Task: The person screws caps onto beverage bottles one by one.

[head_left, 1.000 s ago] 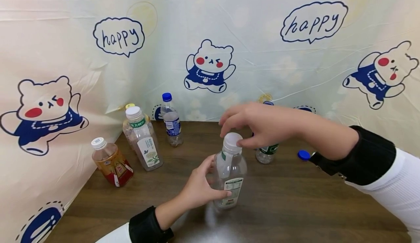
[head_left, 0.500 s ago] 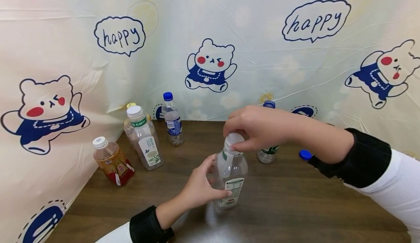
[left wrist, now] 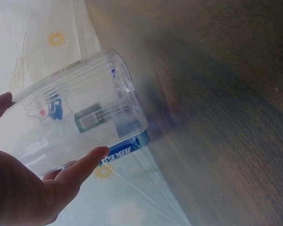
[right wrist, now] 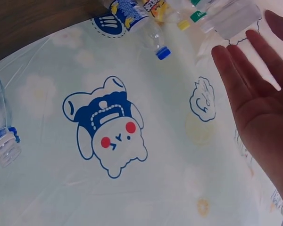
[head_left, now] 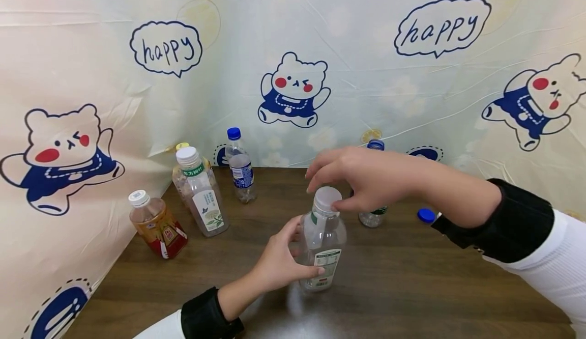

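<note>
A clear plastic bottle [head_left: 322,237] with a white screw cap [head_left: 327,198] stands upright on the wooden table, a pale label on its side. My left hand [head_left: 280,261] grips its body, thumb across the front; in the left wrist view the bottle [left wrist: 92,115] lies between that thumb and the other fingers. Just over the cap is my right hand [head_left: 357,176], thumb at the cap's right edge and fingers lifted away from it. The right wrist view has the right hand [right wrist: 266,110] with fingers extended and spread.
At left stand a red-brown drink bottle [head_left: 157,226], a white-capped bottle [head_left: 207,196] hiding much of a yellow-capped one, and a blue-capped bottle [head_left: 240,168]. Behind my right hand is another bottle [head_left: 373,218]. A loose blue cap [head_left: 426,215] lies near my right wrist.
My right fingers close on the white cap half a second ago, then spread and lift off it again. My left hand keeps its grip on the bottle, which stays put.
</note>
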A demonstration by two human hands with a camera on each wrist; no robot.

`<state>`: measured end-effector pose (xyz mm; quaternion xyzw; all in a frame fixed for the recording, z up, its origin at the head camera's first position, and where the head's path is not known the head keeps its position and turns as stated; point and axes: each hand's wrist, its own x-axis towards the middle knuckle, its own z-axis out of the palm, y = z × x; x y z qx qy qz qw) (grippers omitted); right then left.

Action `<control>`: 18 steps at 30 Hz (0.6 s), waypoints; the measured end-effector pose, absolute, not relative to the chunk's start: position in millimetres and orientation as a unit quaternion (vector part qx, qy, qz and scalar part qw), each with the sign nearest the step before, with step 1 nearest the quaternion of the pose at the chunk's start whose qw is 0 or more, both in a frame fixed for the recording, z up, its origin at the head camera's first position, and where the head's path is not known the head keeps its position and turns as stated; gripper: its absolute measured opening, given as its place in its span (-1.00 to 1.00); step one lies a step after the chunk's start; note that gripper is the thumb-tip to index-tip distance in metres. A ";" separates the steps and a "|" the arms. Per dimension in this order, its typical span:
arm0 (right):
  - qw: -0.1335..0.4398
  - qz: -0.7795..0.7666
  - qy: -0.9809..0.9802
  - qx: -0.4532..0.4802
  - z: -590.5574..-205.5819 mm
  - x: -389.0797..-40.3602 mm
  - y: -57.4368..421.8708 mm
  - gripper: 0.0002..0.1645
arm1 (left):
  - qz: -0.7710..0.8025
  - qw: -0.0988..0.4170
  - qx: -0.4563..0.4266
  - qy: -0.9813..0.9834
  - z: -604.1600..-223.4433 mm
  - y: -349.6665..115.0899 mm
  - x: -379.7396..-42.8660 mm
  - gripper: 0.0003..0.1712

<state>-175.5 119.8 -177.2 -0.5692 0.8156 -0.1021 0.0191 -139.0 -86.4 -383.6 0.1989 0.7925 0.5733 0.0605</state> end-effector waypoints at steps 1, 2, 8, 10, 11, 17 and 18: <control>0.029 -0.106 0.811 -0.574 -176.9 -175.1 120.1 -0.62 | 0.574 0.062 0.199 0.792 -383.5 -86.4 -138.9 0.03; 0.038 -0.109 0.808 -0.578 -176.8 -174.9 120.3 -0.61 | 0.574 0.064 0.198 0.792 -383.3 -86.4 -138.9 0.03; 0.041 -0.109 0.805 -0.582 -178.8 -174.9 118.2 -0.68 | 0.574 0.062 0.198 0.792 -383.0 -86.2 -138.9 0.03; 0.024 -0.100 0.811 -0.576 -180.6 -174.9 117.1 -0.72 | 0.572 0.059 0.200 0.793 -383.2 -86.1 -139.1 0.03; 0.015 -0.095 0.814 -0.573 -181.7 -174.8 116.7 -0.73 | 0.572 0.058 0.200 0.793 -383.2 -86.1 -139.3 0.03; -0.031 -0.072 0.825 -0.560 -187.9 -174.7 115.2 -0.75 | 0.570 0.060 0.199 0.795 -383.7 -86.3 -140.4 0.03; -0.034 -0.070 0.826 -0.558 -188.6 -174.7 115.2 -0.75 | 0.570 0.060 0.199 0.795 -383.8 -86.3 -140.5 0.03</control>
